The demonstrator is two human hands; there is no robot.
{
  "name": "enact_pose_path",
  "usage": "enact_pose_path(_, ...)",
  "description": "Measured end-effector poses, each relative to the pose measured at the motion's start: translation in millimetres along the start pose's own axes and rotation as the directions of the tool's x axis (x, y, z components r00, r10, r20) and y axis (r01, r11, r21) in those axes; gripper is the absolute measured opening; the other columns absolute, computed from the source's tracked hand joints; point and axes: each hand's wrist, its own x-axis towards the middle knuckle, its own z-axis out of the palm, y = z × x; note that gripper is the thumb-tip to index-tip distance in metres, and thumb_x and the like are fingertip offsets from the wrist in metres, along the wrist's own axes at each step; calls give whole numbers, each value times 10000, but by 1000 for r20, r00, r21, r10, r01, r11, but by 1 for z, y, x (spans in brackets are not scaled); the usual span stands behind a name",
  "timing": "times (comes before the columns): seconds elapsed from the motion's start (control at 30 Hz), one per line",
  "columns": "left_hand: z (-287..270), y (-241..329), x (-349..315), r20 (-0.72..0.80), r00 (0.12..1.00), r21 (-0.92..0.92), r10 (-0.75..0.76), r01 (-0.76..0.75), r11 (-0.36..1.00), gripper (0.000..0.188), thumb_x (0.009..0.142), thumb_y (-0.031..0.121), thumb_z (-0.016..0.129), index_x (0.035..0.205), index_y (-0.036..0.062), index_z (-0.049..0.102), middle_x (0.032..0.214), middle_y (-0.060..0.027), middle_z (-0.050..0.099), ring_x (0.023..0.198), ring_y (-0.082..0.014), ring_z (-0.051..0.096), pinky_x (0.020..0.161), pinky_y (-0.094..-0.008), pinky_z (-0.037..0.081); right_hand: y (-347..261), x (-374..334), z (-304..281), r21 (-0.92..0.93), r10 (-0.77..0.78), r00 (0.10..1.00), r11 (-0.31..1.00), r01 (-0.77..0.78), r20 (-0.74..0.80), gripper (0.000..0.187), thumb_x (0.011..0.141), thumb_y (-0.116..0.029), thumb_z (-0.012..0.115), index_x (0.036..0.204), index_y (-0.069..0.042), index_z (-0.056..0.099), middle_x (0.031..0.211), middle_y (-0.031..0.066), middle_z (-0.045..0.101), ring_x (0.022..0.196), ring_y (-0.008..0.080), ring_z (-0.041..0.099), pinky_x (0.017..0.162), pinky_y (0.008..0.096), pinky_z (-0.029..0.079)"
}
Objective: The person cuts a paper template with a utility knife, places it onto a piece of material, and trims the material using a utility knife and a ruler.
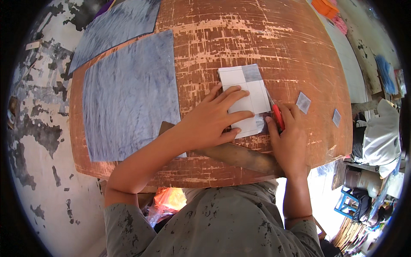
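My left hand (222,109) lies with fingers spread on a white card template (258,92) marked with thin lines, pressing it to the table. Grey-blue marbled sheet (252,73) shows at two cut-out corners of the template. At the template's right edge, my right hand (290,132) is closed round a red-handled craft knife (278,116). Its thin blade lies along that edge; whether the tip touches the sheet I cannot tell. Two small grey pieces, one (303,103) just right of that hand and another (337,118) farther right, lie loose.
A wooden strip (235,156) lies near the front edge, partly beneath my left forearm. Two large grey-blue sheets, one nearer (132,98) and one farther (120,32), cover the table's left side. The brown tabletop (205,38) is scratched. A blue stool (344,203) stands right.
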Motion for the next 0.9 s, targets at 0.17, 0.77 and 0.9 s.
enact_pose_path(0.17, 0, 1, 0, 3, 1000, 63, 9, -9, 998, 519, 930, 283, 807, 1434, 209, 707, 1656, -165, 493, 1542, -406, 465, 1262, -657, 332, 6, 3, 3, 19, -53, 998, 998, 53, -25, 386, 1047, -169, 741, 1402, -25, 692, 1330, 193, 658, 1126, 438, 726, 909, 499, 597)
enact_pose_path(0.77, 10, -7, -4, -16, 1000, -23, 15, -15, 1000, 521, 954, 285, 773, 1466, 229, 690, 1678, -176, 451, 1566, -452, 424, 1310, -710, 275, 3, 9, 10, 7, -101, 994, 995, 101, -48, 334, 1030, -151, 752, 1349, -54, 739, 1346, 139, 702, 1126, 406, 748, 912, 485, 614)
enact_pose_path(0.9, 10, -7, -5, -18, 1000, -40, 14, -15, 999, 510, 965, 278, 763, 1467, 229, 689, 1679, -176, 451, 1581, -436, 410, 1318, -709, 266, 2, 10, 9, 1, -99, 994, 995, 99, -39, 331, 1033, -151, 749, 1350, -57, 738, 1358, 133, 698, 1130, 401, 749, 910, 483, 617)
